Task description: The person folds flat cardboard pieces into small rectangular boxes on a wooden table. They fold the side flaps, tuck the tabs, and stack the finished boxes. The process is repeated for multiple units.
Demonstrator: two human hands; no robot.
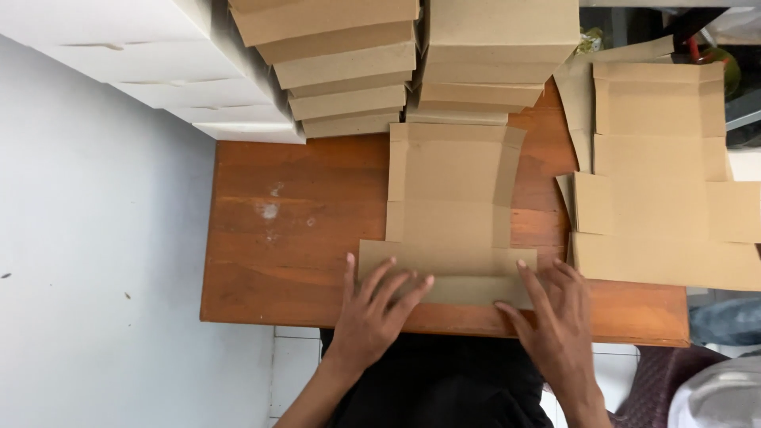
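Observation:
A flat brown cardboard box blank (449, 208) lies on the wooden table (293, 230), its creases and side flaps showing. My left hand (372, 309) rests flat with fingers spread on the near left corner of the blank's front flap. My right hand (555, 317) presses flat on the near right corner of the same flap. Neither hand grips anything; both lie palm down on the cardboard at the table's front edge.
Two stacks of folded brown boxes (349, 63) (495, 55) stand at the table's far side. A pile of flat blanks (662, 182) lies on the right. White boxes (158, 63) are stacked at the far left. Pale floor lies left of the table.

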